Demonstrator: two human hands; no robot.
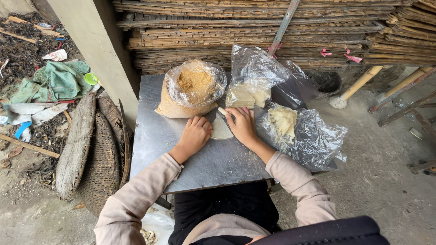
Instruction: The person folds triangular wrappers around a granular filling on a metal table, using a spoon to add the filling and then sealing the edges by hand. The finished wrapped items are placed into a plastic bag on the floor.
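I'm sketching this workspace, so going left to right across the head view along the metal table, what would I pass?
Woven baskets leaning beside the table → bag of brown powder → left hand → thin pale wrapper → right hand → bag of pale filling → bamboo pole.

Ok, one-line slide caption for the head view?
Both hands, left hand and right hand, press a flat pale dough sheet on a grey metal table.

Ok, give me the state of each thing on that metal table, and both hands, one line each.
Crumb bag: open, nearly full.
Wrapper bag: open, stack inside.
Dough bag: open, spread flat.
Wrapper: flat, partly rolled.
Left hand: curled, beside wrapper.
Right hand: pressing the wrapper.
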